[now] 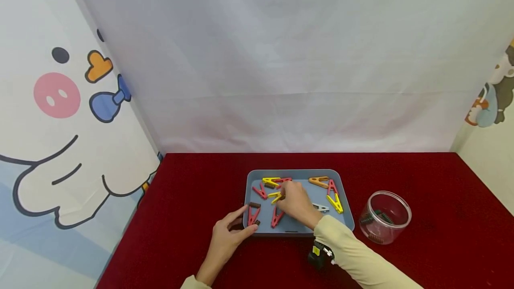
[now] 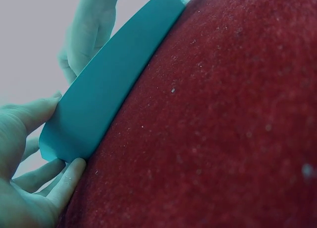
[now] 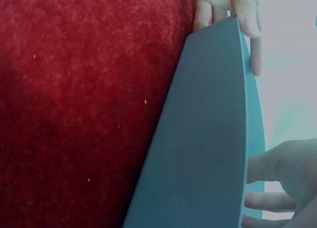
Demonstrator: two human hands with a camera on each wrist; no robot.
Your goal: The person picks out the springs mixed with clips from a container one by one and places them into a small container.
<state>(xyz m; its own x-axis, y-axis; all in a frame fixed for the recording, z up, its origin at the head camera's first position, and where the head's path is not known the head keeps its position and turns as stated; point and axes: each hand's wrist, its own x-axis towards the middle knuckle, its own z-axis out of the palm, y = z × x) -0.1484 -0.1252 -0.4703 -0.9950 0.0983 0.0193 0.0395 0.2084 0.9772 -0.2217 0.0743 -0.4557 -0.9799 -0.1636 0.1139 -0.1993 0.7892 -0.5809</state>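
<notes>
A grey-blue tray [image 1: 299,227] holds red and yellow plastic clips, with small dark ribbed pieces among them. My left hand [image 1: 225,234] holds the tray's near left corner, thumb on the front rim, other fingers against the side. Beside those fingers lie a red clip [image 1: 254,215] and a ribbed piece [image 1: 254,205]. My right hand [image 1: 297,203] reaches down inside the tray, fingers bent, right at a yellow clip [image 1: 275,196]. Its fingertips are mostly hidden, so I cannot tell what they pinch. Another red clip [image 1: 276,217] lies just below that hand.
Right of the tray stands a clear round jar [image 1: 385,231] with several dark ribbed pieces inside. An orange clip [image 1: 319,182], a yellow clip [image 1: 335,203] and a whitish clip [image 1: 321,208] lie in the tray's right half. Red cloth [image 1: 201,191] covers the table, with a pale curtain [image 1: 281,57] behind.
</notes>
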